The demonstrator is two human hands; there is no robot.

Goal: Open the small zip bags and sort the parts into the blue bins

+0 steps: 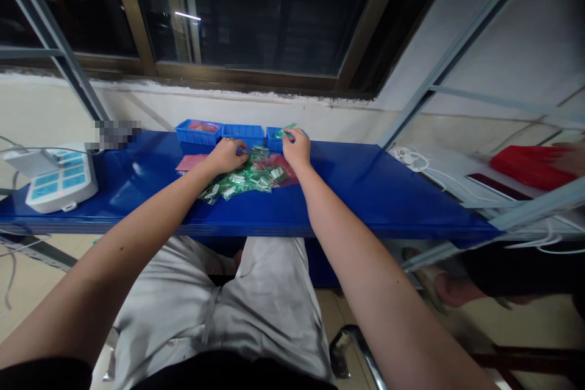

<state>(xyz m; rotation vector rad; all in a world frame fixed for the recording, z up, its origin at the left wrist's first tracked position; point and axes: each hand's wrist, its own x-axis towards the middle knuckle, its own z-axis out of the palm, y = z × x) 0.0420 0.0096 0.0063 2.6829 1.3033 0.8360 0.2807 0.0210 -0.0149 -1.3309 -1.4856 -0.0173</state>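
A loose heap of small clear-and-green plastic packets point(247, 180) with white labels lies near the front of the blue table. My left hand point(227, 156) rests at the heap's upper left, its fingers curled in; what they pinch, if anything, is too small to make out. Over the right-hand blue bin point(273, 133), my right hand point(297, 147) pinches a green packet point(287, 129) between thumb and fingers. Pink plastic bags point(191, 163) lie under and beside the heap.
Behind the heap stand a middle blue bin point(243, 133) and a left blue bin point(198, 132) with pink contents. A white power strip point(64, 180) sits at the left. Metal shelf posts point(420, 94) rise at both sides. At far right, another person's hand touches red cloth point(525, 167).
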